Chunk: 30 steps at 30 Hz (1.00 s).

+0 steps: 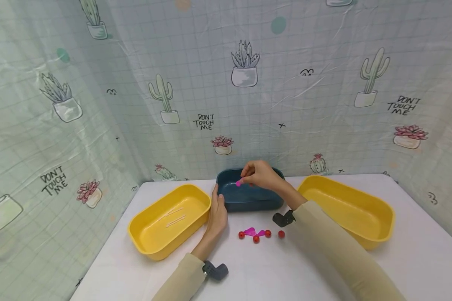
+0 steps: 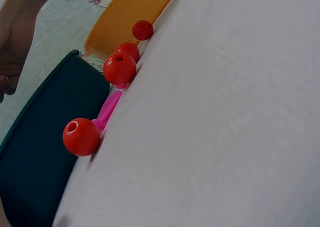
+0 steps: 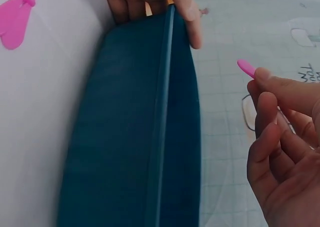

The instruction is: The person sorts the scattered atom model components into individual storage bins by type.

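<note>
My right hand (image 1: pixel 263 175) pinches a small pink balloon (image 3: pixel 245 67), limp and mostly hidden by the fingers, between thumb and forefinger. It hovers above a dark blue tub (image 1: pixel 254 205). At the tub's left end, my left hand (image 1: pixel 217 213) holds the wall, with fingers on both sides of the rim in the right wrist view. On the white table in front of the tub lie more deflated pink balloons (image 1: pixel 250 231), close together. Several red beads (image 1: pixel 256 239) with holes surround them; one red bead (image 2: pixel 81 137) touches a balloon neck in the left wrist view.
To the left stands a yellow tub (image 1: pixel 150 250) containing several thin pale sticks (image 1: pixel 175 221). Another yellow tub (image 1: pixel 384 217) is at the right, beside my right forearm. A patterned curtain (image 1: pixel 263 121) hangs close behind the dark blue tub.
</note>
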Available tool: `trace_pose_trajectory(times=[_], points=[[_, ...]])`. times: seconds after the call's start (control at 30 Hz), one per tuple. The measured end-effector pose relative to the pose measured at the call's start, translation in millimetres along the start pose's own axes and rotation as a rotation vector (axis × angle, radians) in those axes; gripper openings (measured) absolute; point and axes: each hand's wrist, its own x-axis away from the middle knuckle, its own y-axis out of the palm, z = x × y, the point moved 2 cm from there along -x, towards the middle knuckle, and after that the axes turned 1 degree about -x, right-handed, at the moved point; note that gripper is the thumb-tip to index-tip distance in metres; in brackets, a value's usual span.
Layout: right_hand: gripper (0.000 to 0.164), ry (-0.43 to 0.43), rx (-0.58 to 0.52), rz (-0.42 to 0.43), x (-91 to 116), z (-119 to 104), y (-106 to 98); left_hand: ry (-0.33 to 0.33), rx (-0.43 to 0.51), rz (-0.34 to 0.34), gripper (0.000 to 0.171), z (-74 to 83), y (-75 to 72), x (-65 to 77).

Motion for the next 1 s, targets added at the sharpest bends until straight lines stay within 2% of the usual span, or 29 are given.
trace_pose_trajectory(times=[0.3, 0.53, 0.67, 0.9, 1.0], points=[[0.008, 0.032, -0.032, 0.014, -20.4, 13.6, 11.8, -0.005, 0.011, -0.004, 0.054, 0.0, 1.2, 0.0], [0.014, 0.055, -0.071, 0.013, -31.2, 24.6, 20.7, -0.001, 0.012, -0.007, 0.053, -0.7, 0.8, -1.2], [0.014, 0.072, -0.072, -0.009, -38.0, 31.6, 26.2, 0.015, 0.016, -0.002, 0.053, -0.5, -0.1, -1.3], [0.018, 0.121, -0.026, -0.081, -52.5, 43.5, 36.9, 0.002, 0.008, -0.003, 0.054, 0.7, -0.6, -0.8], [0.014, 0.138, -0.005, -0.093, -55.5, 48.1, 40.7, 0.006, 0.008, -0.001, 0.053, 0.4, 0.9, -0.3]])
